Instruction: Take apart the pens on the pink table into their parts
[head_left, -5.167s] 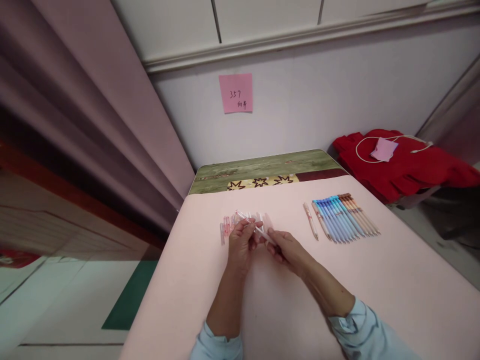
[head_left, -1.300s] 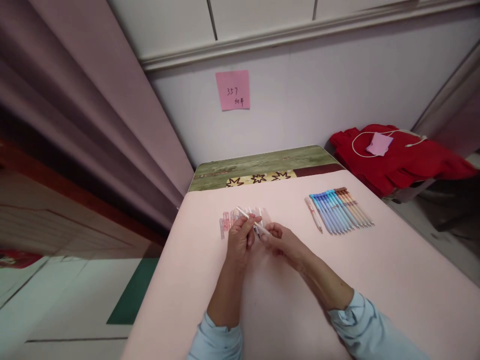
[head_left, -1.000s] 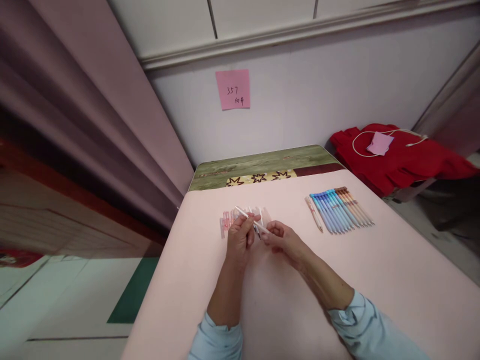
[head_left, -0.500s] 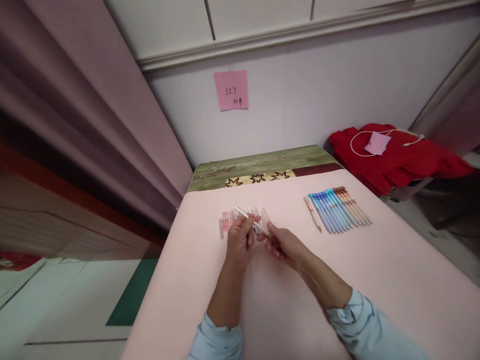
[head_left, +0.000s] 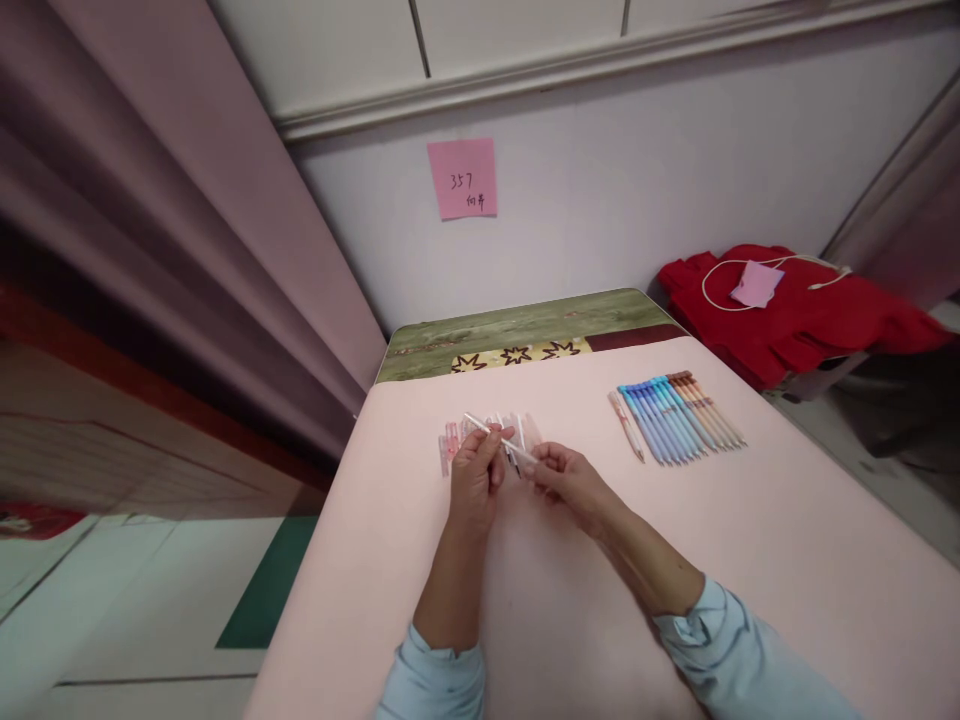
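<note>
Between my hands is a slim white pen (head_left: 475,420), tilted, with its upper end pointing to the far left. My left hand (head_left: 474,475) pinches its middle between thumb and fingers. Closed on the lower right end is my right hand (head_left: 576,485), whose fingertips partly hide that tip. Beneath and behind the hands, several clear and pinkish pen parts (head_left: 451,440) lie side by side on the pink-covered table (head_left: 562,620). Some of these are covered by my fingers. A dark-tipped thin piece shows between the hands.
To the right lies a row of pens (head_left: 671,425) in blue, turquoise and orange-brown, with one pale pen (head_left: 627,428) at its left. A red cloth (head_left: 810,325) with a white cable (head_left: 709,290) is beyond the right edge. A pink note (head_left: 463,180) hangs on the wall.
My right hand has turned and shifted its fingers on the pen's lower end. The left hand and the pen moved slightly left. The row of pens stays as it was.
</note>
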